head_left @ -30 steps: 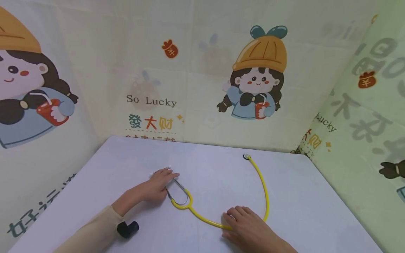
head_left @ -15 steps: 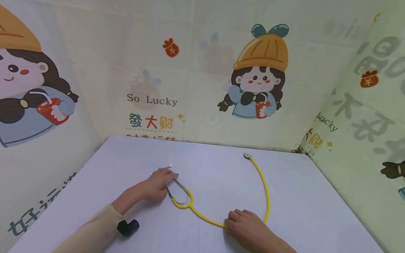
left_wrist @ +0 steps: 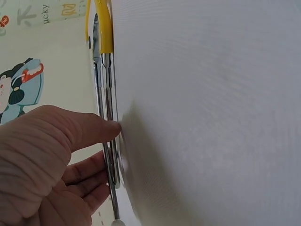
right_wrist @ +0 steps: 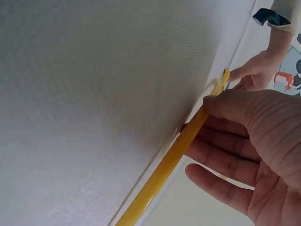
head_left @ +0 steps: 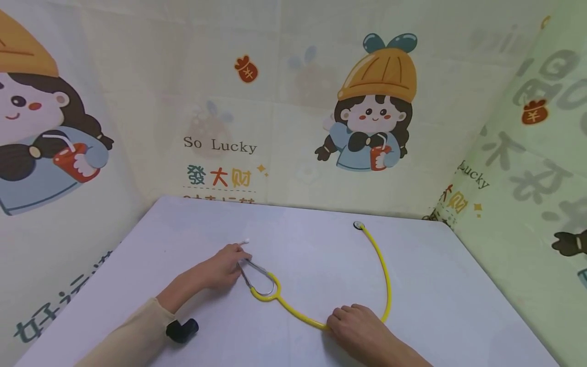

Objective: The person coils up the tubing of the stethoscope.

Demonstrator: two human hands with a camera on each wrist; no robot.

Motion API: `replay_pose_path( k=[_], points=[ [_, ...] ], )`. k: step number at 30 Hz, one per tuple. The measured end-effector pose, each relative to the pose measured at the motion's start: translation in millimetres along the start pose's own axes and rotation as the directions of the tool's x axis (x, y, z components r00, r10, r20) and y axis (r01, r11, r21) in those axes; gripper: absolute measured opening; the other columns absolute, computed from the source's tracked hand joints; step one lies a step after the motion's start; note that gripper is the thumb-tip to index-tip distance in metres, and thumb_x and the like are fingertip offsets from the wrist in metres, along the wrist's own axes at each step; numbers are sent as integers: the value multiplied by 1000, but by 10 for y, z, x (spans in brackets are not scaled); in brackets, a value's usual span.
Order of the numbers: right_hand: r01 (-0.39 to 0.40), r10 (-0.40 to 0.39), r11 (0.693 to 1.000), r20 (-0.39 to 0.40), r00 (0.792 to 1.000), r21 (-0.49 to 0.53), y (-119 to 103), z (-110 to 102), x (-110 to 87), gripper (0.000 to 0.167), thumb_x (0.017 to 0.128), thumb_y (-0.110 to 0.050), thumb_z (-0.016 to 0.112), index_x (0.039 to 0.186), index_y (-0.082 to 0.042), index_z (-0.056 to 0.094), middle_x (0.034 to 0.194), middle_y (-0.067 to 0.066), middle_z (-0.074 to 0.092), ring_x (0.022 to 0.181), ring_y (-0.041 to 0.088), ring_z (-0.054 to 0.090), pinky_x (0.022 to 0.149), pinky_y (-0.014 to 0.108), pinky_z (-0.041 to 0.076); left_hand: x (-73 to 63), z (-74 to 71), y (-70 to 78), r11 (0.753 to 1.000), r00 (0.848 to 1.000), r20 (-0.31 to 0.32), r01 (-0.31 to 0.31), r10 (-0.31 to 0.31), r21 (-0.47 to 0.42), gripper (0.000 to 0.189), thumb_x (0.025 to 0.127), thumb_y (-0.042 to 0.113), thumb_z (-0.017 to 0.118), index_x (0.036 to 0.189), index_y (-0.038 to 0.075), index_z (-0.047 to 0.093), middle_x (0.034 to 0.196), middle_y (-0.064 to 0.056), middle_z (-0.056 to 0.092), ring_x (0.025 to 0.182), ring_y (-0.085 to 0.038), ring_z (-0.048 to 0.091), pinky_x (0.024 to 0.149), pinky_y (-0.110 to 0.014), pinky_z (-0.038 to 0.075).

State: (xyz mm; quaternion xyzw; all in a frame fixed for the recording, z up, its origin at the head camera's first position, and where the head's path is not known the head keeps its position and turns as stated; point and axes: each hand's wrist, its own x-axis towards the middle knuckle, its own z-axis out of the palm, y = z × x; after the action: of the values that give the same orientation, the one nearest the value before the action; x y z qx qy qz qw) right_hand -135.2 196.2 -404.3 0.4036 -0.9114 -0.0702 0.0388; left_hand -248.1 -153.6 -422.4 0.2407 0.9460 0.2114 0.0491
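Observation:
A yellow stethoscope (head_left: 300,316) lies across the white table, its tubing bending in a wide curve to the round chest piece (head_left: 358,225) at the back. My left hand (head_left: 224,267) holds the metal ear tubes (head_left: 258,268) near the ear tips; one pale ear tip (head_left: 246,240) pokes out past the fingers. In the left wrist view, the thumb presses on the metal tubes (left_wrist: 108,89) with fingers behind them. My right hand (head_left: 359,331) pinches the yellow tubing at the front. The right wrist view shows thumb and fingers on either side of this tube (right_wrist: 164,169).
The white table (head_left: 302,244) ends at a back wall (head_left: 293,117) hung with a cartoon-printed cloth. Similar cloth covers the left and right sides. A black object (head_left: 182,331) sits at the left sleeve's cuff.
My left fingers have drawn in around the ear tubes and the hand has shifted slightly left. My right thumb and fingers have come together on the yellow tubing.

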Motion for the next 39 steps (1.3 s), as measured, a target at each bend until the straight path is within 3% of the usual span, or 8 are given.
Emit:
replay_pose_path(
  k=[8, 11, 16, 20, 25, 30, 34, 39],
  points=[
    [-119, 119, 983, 6, 993, 138, 20, 5, -37, 13, 89, -14, 74, 86, -17, 62, 65, -13, 47, 57, 3, 36, 57, 21, 38, -55, -26, -37, 999, 999, -22, -46, 47, 20, 31, 90, 2, 76, 121, 0, 70, 105, -2, 59, 100, -17, 53, 88, -39, 52],
    [-113, 120, 980, -32, 992, 164, 31, 10, -54, 14, 88, -12, 74, 88, -16, 61, 65, -13, 49, 57, 1, 37, 56, 20, 39, -61, -13, -68, 998, 998, -28, -60, 61, 25, 30, 90, 4, 77, 119, 0, 71, 104, 0, 59, 100, -17, 52, 86, -37, 51],
    [-42, 74, 983, -177, 981, 181, 18, 29, -87, 19, 82, -6, 74, 84, -16, 57, 64, -15, 44, 56, -2, 34, 53, 14, 32, -54, 8, -86, 997, 997, -24, -71, 72, 40, 30, 90, 7, 77, 119, -1, 72, 100, 2, 59, 96, -16, 51, 84, -35, 48],
    [-60, 101, 960, -135, 986, 274, 4, 2, -88, 20, 81, -3, 69, 83, -17, 56, 64, -17, 41, 55, -2, 32, 54, 14, 32, -63, 0, -46, 984, 994, -8, -109, 111, 141, 28, 89, 10, 78, 115, -1, 74, 93, 1, 59, 92, -18, 51, 92, -43, 45],
    [-121, 141, 934, -37, 989, 335, -8, -57, -77, 15, 87, -9, 70, 85, -17, 58, 65, -19, 45, 53, -1, 35, 55, 17, 37, -97, -10, 32, 943, 984, -3, -171, 179, 286, 19, 88, 15, 80, 102, 4, 74, 87, -1, 58, 91, -24, 54, 98, -52, 40],
    [-126, 143, 939, -29, 989, 321, -12, -138, -64, 13, 91, -15, 74, 89, -17, 62, 68, -19, 50, 54, -1, 37, 55, 17, 38, -121, 27, 82, 896, 968, -24, -221, 249, 385, 16, 89, 17, 79, 99, 5, 74, 88, -3, 56, 94, -26, 55, 97, -48, 42],
    [-31, 82, 959, -172, 982, 281, -5, -182, -73, 17, 90, -14, 77, 89, -19, 61, 69, -19, 50, 54, -4, 36, 54, 11, 34, -144, 43, 141, 868, 960, -38, -235, 279, 437, 18, 90, 18, 78, 99, 3, 74, 91, -5, 56, 95, -27, 55, 96, -47, 43],
    [118, -31, 969, -366, 930, 219, 21, -216, -77, 18, 89, -13, 79, 93, -20, 63, 74, -17, 57, 57, -8, 37, 55, 5, 32, -174, 48, 235, 801, 946, -44, -246, 320, 547, 25, 91, 23, 78, 105, 3, 73, 95, -8, 60, 96, -26, 56, 97, -44, 44]
  ],
)
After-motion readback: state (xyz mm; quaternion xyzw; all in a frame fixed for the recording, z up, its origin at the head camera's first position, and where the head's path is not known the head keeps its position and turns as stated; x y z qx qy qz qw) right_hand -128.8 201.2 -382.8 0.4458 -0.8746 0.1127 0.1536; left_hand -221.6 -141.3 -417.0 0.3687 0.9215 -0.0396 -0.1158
